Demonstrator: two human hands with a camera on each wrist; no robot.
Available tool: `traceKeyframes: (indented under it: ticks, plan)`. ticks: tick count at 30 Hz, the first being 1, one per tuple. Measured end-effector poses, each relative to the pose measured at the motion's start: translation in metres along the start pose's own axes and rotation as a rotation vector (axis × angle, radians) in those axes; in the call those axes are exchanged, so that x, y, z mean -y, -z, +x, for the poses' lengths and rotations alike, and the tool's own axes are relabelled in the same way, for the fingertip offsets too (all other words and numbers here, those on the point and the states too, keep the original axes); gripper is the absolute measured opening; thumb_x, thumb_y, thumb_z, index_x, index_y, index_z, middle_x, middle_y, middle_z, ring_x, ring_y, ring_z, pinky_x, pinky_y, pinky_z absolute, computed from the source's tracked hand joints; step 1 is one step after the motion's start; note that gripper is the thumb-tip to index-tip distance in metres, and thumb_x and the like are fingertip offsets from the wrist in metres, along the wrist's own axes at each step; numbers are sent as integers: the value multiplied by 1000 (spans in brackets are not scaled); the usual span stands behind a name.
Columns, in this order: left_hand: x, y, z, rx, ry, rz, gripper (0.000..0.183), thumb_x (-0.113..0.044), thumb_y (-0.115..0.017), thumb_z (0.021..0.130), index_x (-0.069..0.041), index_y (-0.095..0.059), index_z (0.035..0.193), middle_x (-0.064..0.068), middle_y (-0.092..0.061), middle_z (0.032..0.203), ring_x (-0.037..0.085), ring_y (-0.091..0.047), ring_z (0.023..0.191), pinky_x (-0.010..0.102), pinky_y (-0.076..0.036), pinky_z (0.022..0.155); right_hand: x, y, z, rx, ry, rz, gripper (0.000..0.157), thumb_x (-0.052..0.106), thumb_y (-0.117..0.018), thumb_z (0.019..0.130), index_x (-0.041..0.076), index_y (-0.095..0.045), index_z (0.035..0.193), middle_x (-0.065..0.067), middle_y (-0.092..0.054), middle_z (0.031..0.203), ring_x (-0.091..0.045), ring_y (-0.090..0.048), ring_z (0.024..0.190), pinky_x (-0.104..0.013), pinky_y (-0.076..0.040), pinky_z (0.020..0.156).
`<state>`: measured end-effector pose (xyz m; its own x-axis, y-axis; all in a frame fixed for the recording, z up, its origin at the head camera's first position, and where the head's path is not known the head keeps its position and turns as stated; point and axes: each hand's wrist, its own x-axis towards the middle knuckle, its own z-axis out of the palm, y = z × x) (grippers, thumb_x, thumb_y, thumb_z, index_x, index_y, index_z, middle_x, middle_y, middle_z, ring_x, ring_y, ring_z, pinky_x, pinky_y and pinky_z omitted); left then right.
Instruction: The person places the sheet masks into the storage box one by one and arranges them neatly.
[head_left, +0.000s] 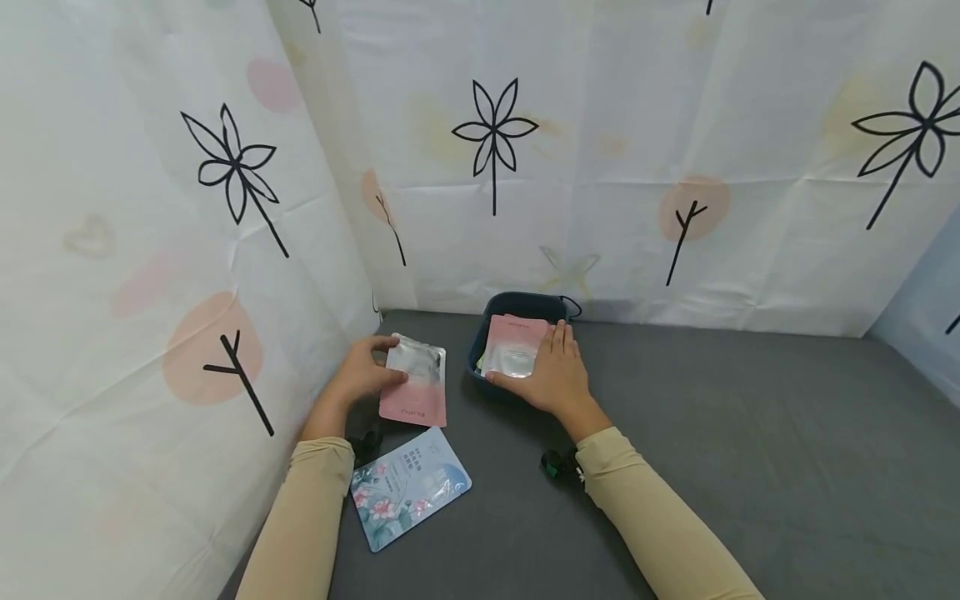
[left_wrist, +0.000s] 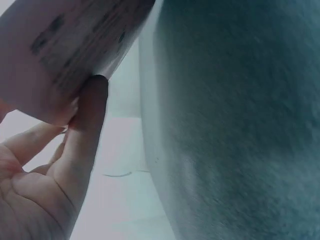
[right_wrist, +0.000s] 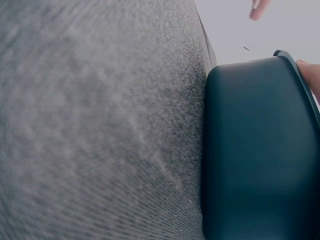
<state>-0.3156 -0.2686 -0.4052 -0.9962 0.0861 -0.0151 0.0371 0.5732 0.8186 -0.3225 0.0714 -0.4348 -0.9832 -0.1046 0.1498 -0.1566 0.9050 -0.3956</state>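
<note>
My left hand [head_left: 365, 373] pinches a pink and silver sheet mask packet [head_left: 414, 392] by its left edge, its lettering upside down in the head view. The left wrist view shows printed text on the face of this packet [left_wrist: 85, 45], with the fingers [left_wrist: 82, 135] against it. Fairly straight fingers of my right hand [head_left: 553, 379] lie over another pink and silver packet [head_left: 513, 346], in a dark teal bin [head_left: 480, 333]. In the right wrist view, the thumb is at the rim of the bin [right_wrist: 260, 145]; the fingertips are out of sight there.
A blue packet with pink flowers [head_left: 411, 489] lies flat on the dark grey table [head_left: 712, 450], nearer than the left packet. A thin black loop [head_left: 575, 306] sticks out behind the bin. White patterned cloth [head_left: 600, 158] hangs behind and on the left.
</note>
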Motion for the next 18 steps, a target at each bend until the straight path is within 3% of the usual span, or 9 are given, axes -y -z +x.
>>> traceKeyframes:
  ticks: [11, 18]
  plan:
    - [-17, -3, 1, -85, -141, -146, 74, 3, -77, 91, 0, -47, 159, 27, -47, 152, 48, -66, 126, 24, -61, 79, 0, 2, -1, 10, 0, -22, 148, 97, -57, 74, -7, -9, 167, -28, -6, 177, -42, -7, 166, -52, -15, 135]
    - [-28, -6, -2, -158, -204, -171, 72, 8, -75, 91, -1, -49, 157, 27, -45, 149, 51, -62, 129, 18, -59, 77, -1, 3, -1, 4, 4, -21, 148, 98, -56, 73, -8, -12, 167, -29, -7, 176, -42, -8, 166, -53, -16, 134]
